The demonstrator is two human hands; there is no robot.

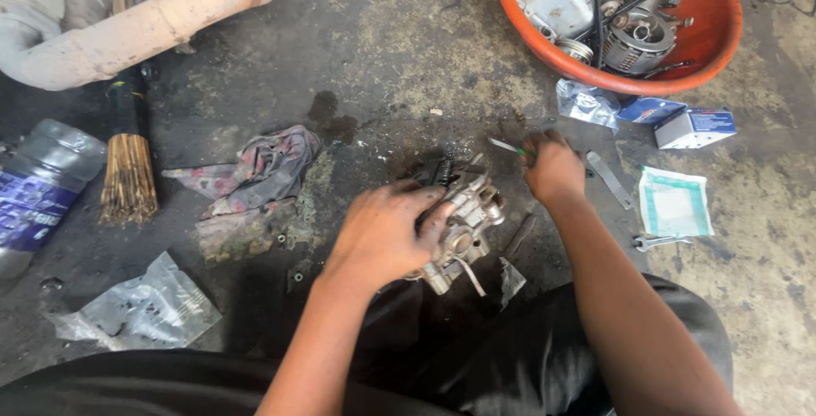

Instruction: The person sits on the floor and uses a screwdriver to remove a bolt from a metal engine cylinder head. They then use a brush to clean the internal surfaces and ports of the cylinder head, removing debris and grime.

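Underneath, stained concrete floor (408,42).

A grimy metal carburetor (463,225) sits tilted above the oily floor.

I observe the left hand (387,233) gripping a grimy metal carburettor (463,225) over the oil-stained floor (399,59), while the right hand (552,168) closes on a thin green-handled tool (510,147) just beyond it. An orange basin (722,33) of engine parts sits far right, with a dirty rag (259,174) and brush (127,161) to the left (both apart from the hands).
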